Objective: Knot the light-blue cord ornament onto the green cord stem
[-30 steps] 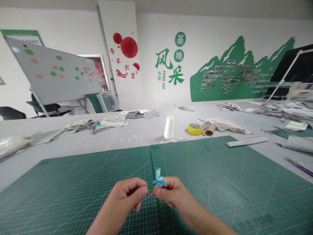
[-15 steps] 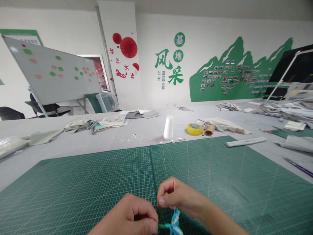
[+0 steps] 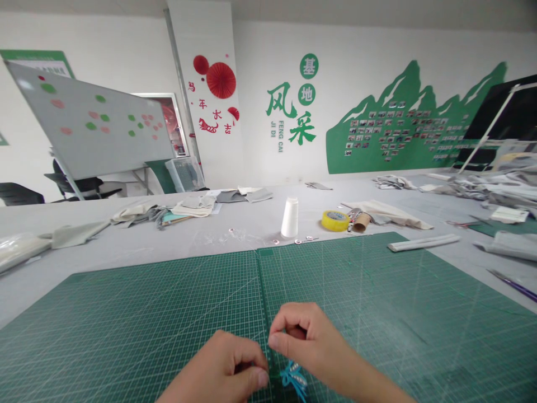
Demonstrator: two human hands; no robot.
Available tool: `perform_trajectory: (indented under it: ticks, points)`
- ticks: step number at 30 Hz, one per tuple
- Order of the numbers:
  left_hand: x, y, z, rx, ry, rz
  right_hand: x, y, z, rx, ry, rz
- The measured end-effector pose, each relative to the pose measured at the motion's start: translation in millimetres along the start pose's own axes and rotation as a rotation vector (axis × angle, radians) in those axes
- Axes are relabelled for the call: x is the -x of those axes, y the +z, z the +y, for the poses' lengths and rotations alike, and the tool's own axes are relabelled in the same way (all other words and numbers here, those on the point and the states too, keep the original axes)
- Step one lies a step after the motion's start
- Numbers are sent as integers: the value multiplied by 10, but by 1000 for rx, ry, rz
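Note:
Low in the view, my left hand (image 3: 229,366) is closed with thumb and forefinger pinched on the green stem of a blue flower-like piece (image 3: 294,378) with pale beads or stripes. The piece sticks out to the right of those fingertips, below my right hand (image 3: 304,333). My right hand is closed too, thumb against forefinger, just above and right of the left fingertips. Whatever it pinches is too small to make out. Both hands are over the green cutting mats (image 3: 184,296), near the seam between them.
Beyond the mats stand a white thread cone (image 3: 290,218), a yellow tape roll (image 3: 335,220) and a cardboard tube (image 3: 361,223). A rolled grey strip (image 3: 423,243) lies on the right mat's edge. Cloth pieces (image 3: 195,206) and a purple-handled tool (image 3: 514,284) lie farther out.
The blue piece has turned and its petals now point more downward. My right hand has shifted slightly, with its fingers more curled, and my left hand has moved a little left.

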State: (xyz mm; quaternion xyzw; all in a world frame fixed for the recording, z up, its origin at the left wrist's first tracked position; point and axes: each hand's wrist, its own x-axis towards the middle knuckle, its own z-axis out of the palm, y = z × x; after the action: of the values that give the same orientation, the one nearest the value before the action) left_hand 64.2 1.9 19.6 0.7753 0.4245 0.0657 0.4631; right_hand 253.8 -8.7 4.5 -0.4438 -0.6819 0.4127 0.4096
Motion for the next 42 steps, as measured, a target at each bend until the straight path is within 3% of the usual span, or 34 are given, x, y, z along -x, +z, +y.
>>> perform_trajectory:
  ticks: [9, 16, 30, 37, 42]
  points:
    - [-65, -20, -109, -52, -33, 259, 117, 74, -42, 366, -407, 89]
    - [-74, -68, -116, -5, -51, 380, 107, 150, 44, 461, -514, 83]
    - [-52, -108, -90, 57, -37, 426, 90, 184, 78, 469, -420, 28]
    - [-26, -119, -89, 115, -8, 420, 81, 183, 121, 415, -214, 4]
    - [-9, -127, -62, 209, 20, 385, 12, 193, 186, 80, 17, 12]
